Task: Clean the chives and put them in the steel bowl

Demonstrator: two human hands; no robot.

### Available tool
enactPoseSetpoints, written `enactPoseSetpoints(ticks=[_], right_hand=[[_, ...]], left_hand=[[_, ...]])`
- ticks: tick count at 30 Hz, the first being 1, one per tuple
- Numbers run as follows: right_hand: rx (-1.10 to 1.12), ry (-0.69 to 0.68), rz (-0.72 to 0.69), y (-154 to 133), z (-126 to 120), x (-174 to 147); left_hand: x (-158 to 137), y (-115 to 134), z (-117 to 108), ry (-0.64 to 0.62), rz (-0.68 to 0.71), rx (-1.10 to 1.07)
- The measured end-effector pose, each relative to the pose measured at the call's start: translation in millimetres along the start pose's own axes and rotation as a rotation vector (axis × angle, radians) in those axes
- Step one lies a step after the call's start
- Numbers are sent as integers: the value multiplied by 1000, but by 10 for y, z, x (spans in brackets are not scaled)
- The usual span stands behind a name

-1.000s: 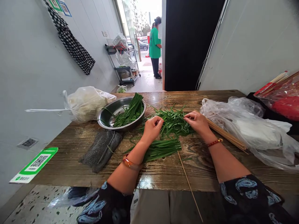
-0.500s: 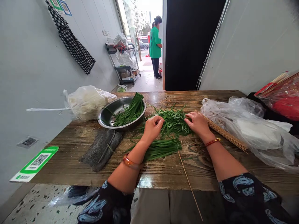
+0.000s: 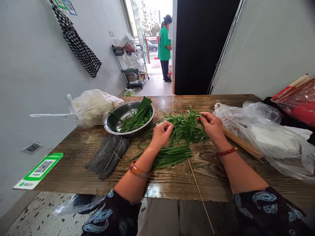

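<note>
A loose heap of cut garlic chives [image 3: 185, 126] lies in the middle of the wooden table. At its right edge my right hand [image 3: 212, 128] pinches some chive leaves, lifting them slightly. My left hand [image 3: 161, 133] is closed at the heap's left side, thumb against the curled fingers; what it holds, if anything, is hidden. Below the heap lies a neat row of chives [image 3: 173, 156], partly behind my left forearm. One thin bamboo skewer [image 3: 200, 193] runs from that row past the table's front edge. More skewers [image 3: 242, 144] lie bundled beyond my right wrist.
A steel bowl [image 3: 108, 126] with chives stands at the left, beside a tied plastic bag [image 3: 92, 106]. A dark grey mesh bundle [image 3: 105, 157] lies in front of it. Clear plastic bags [image 3: 273, 137] spread over the right side. A person in green [image 3: 164, 46] stands at the doorway.
My right hand has risen a little and moved right, its fingers now pinching chive leaves and raising them from the heap. My left hand has stayed almost still.
</note>
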State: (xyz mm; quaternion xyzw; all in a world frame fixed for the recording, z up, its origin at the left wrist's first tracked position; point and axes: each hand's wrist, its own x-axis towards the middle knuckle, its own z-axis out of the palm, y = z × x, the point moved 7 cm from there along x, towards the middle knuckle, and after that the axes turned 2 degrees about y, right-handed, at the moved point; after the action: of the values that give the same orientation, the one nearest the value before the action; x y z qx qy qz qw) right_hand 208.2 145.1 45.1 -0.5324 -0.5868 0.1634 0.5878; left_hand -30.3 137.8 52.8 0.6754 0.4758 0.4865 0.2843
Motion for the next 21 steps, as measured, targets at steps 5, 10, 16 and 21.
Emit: enactPoseSetpoints(ticks=[5, 10, 16, 21], right_hand=[[183, 47, 68, 83, -48, 25], [542, 18, 254, 166, 46, 15], [744, -130, 249, 4, 81, -18], [255, -139, 190, 238, 53, 18]], left_hand=[[-5, 12, -13, 13, -5, -2], [-3, 10, -8, 1, 10, 25], [4, -8, 4, -22, 16, 74], [15, -22, 6, -17, 27, 71]])
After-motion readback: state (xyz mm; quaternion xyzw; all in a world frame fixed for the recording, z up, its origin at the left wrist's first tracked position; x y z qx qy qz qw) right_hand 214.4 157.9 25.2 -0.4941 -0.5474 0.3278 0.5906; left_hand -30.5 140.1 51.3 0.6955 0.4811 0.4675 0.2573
